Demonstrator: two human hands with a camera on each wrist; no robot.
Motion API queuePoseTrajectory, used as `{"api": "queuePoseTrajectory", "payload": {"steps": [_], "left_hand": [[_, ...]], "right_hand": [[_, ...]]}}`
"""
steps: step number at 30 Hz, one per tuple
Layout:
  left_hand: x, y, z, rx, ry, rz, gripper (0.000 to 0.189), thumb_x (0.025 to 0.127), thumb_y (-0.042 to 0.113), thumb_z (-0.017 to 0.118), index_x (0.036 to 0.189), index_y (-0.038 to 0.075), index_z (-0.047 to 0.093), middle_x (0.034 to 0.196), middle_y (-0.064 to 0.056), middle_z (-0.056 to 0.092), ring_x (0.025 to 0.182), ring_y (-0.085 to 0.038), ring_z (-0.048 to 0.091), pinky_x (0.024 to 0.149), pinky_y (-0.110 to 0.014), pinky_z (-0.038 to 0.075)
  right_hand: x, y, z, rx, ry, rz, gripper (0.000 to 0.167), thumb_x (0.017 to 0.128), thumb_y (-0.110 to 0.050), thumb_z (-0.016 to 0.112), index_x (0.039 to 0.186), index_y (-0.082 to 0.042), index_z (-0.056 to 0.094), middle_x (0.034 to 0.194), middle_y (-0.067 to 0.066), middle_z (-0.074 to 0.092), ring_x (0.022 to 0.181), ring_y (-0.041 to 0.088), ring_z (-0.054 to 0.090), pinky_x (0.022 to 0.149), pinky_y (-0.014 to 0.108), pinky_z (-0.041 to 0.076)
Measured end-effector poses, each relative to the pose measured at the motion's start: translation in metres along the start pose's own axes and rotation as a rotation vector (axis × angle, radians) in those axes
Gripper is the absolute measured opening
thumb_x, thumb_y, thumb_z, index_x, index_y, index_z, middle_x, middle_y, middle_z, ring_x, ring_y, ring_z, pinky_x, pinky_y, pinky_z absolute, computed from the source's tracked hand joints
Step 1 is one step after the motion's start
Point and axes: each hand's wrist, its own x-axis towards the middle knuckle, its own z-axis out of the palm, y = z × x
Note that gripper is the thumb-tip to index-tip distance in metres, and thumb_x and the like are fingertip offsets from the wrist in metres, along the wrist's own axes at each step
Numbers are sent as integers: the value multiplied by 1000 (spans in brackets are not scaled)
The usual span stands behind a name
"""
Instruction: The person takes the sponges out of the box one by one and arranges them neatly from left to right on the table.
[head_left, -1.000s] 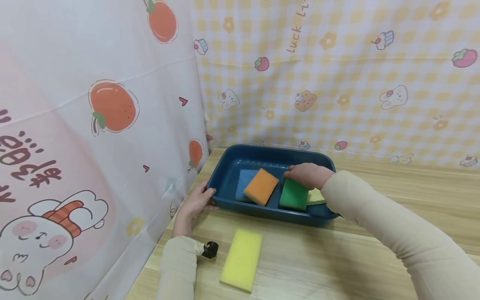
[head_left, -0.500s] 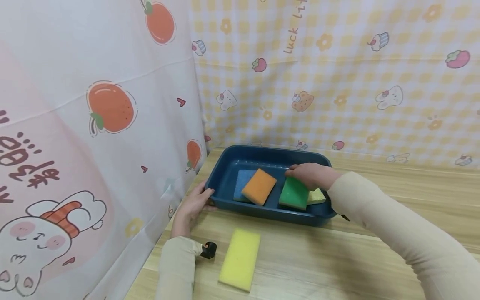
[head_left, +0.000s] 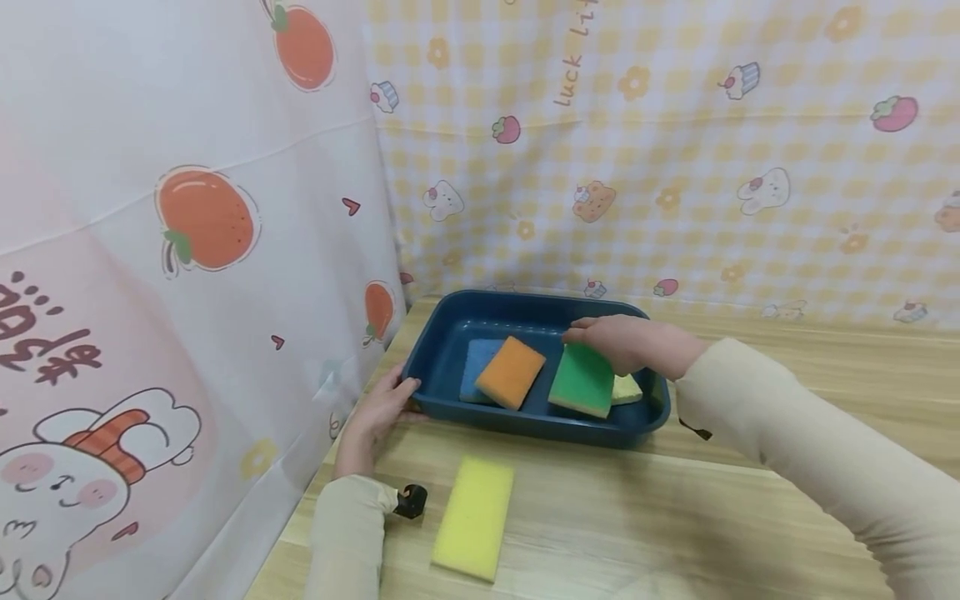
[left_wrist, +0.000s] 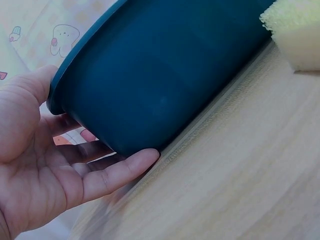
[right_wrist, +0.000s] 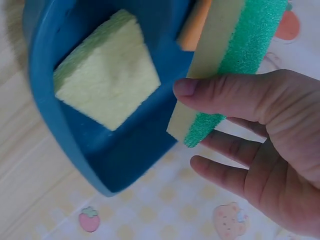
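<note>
A dark blue plastic basin (head_left: 517, 422) stands on the table. My left hand (head_left: 378, 407) holds its left end; in the left wrist view, the thumb is at the rim and the fingers lie against the outer wall. Over the basin's right part, my right hand (head_left: 622, 340) pinches a green sponge (head_left: 582, 379) with a pale underside, which looks tilted and raised in the right wrist view. A pale yellow sponge (right_wrist: 110, 75) lies in the basin beside it. Further left inside, an orange sponge (head_left: 512, 372) rests partly on a blue sponge (head_left: 476, 367).
A bright yellow sponge (head_left: 474, 518) lies on the wooden table (head_left: 600, 517) in front of the basin. A printed cloth (head_left: 675, 167) hangs behind the table, and another cloth (head_left: 285, 275) hangs along its left side. A black wrist strap piece (head_left: 411, 501) sticks out at the left sleeve.
The green sponge has tilted and shifted slightly in my right hand. The whole scene has slid a little left in the head view. My left hand keeps its hold on the basin.
</note>
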Motion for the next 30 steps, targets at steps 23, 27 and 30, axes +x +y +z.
{"api": "queuePoseTrajectory", "payload": {"steps": [23, 27, 30], "left_hand": [[1, -2, 0, 6, -5, -14, 48, 93, 10, 34, 140, 4, 24, 131, -28, 36, 93, -30, 57, 71, -42, 52], [2, -2, -1, 7, -14, -9, 47, 94, 11, 33, 140, 4, 25, 129, -28, 38, 89, -28, 59, 71, -41, 52], [3, -2, -1, 6, -18, -10, 46, 95, 11, 32, 140, 4, 25, 129, -28, 38, 88, -27, 60, 72, -41, 52]], "right_hand": [[-34, -63, -9, 25, -20, -135, 71, 70, 17, 63, 133, -11, 42, 135, 16, 40, 116, 34, 45, 73, 33, 50], [-39, -75, -7, 18, -28, -166, 71, 69, 18, 63, 131, -11, 44, 132, 15, 42, 113, 32, 48, 75, 33, 49], [-43, -83, -5, 3, -27, -182, 71, 68, 18, 62, 130, -10, 45, 131, 14, 44, 112, 30, 49, 85, 36, 47]]}}
